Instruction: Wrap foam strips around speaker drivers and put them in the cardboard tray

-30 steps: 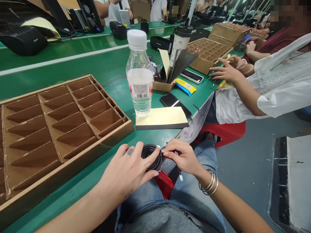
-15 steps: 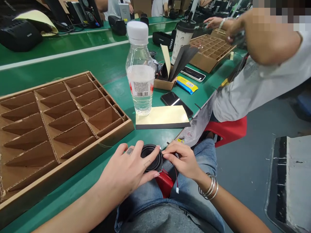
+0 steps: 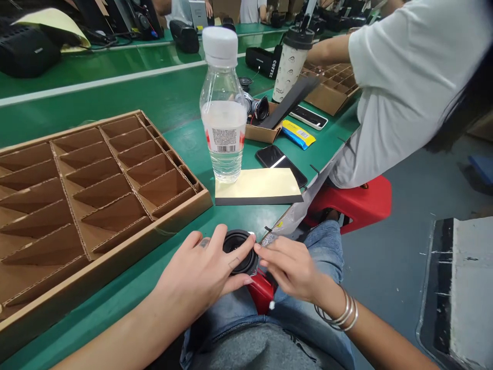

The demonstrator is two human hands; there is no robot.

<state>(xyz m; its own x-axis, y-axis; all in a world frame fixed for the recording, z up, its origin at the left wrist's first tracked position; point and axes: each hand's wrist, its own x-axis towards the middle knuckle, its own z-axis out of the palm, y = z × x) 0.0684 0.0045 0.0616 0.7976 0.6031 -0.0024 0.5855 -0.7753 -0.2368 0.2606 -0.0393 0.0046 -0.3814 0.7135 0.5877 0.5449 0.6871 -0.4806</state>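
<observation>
At the green table's front edge, a small round black speaker (image 3: 234, 240) lies under my left hand (image 3: 202, 264). The fingers of that hand curve around the speaker, index finger across its face and thumb along its near side. My right hand (image 3: 288, 264) is closed in a pinch at the speaker's right rim. From below it hangs a white connector (image 3: 271, 305), the end of a thin wire that is mostly hidden by the hand. What exactly lies between the right fingertips is too small to make out.
A divided cardboard box (image 3: 181, 218) stands at left. Beyond my hands are a water bottle (image 3: 223, 118), a cream pad (image 3: 265, 185), a black phone (image 3: 281, 162) and a coffee cup (image 3: 288, 67). A co-worker in a white shirt (image 3: 400, 103) sits at right on a red stool (image 3: 358, 200).
My right hand has turned slightly at the speaker's rim, and the hanging connector has swung left. The left hand stays put. The co-worker has leaned in over the table; a cream flap by the cup is gone.
</observation>
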